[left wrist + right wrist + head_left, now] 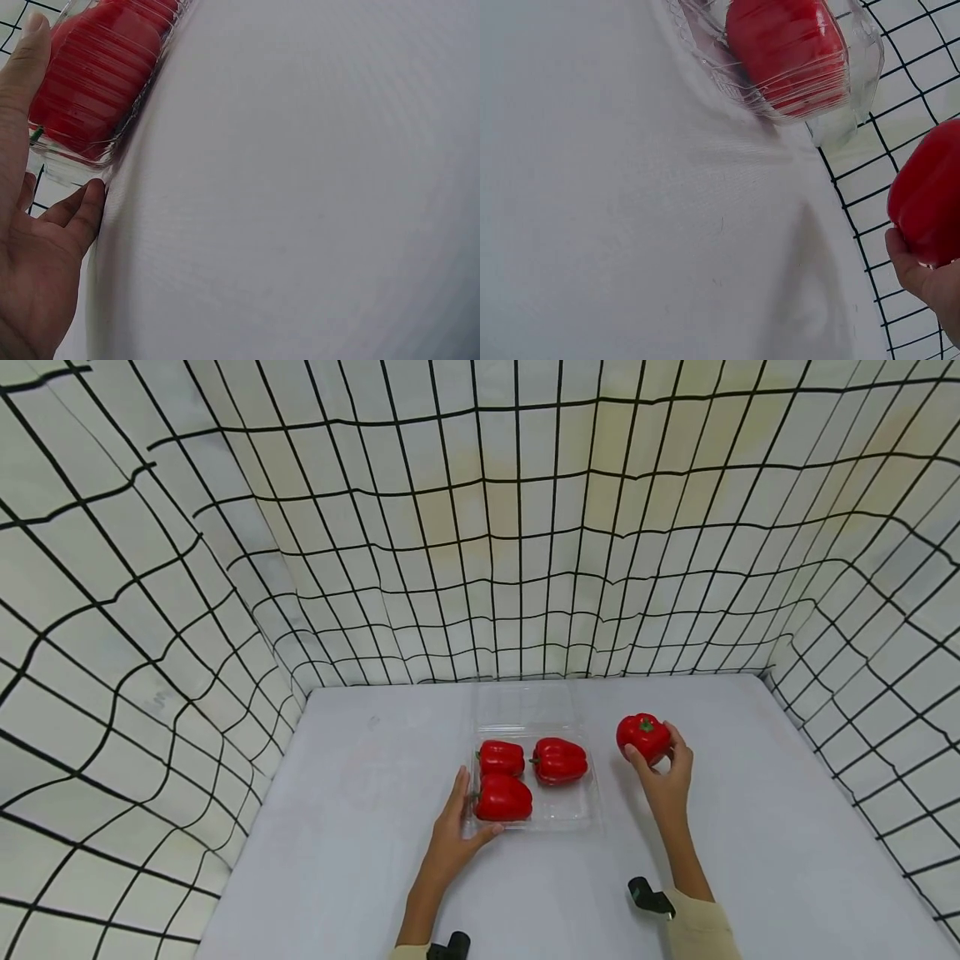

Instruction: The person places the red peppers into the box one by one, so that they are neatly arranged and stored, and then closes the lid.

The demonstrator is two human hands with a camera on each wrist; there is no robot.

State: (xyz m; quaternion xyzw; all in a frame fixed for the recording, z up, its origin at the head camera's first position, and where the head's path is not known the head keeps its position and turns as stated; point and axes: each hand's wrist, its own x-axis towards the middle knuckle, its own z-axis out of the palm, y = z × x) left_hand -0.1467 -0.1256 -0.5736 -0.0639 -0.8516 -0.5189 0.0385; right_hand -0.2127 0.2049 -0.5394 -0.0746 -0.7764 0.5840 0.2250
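Observation:
A clear plastic clamshell container point(566, 810) lies on the table with its lid point(525, 703) folded back. Inside are three red bell peppers: one at back left point(501, 758), one at front left point(504, 798) and one on the right point(559, 761). My left hand point(448, 843) is at the container's front left corner, fingers extended along its side and thumb spread along the front edge. To the right of the container, my right hand point(670, 777) grips another red bell pepper point(643, 735), its green stem facing up. In the right wrist view, the thumb point(909, 262) presses against this pepper.
The white table point(360, 827) stretches out on both sides of the container. Behind it and along the sides rises a white wall covered with black netting point(517, 568). Dark wrist mounts point(649, 896) sit by the sleeves.

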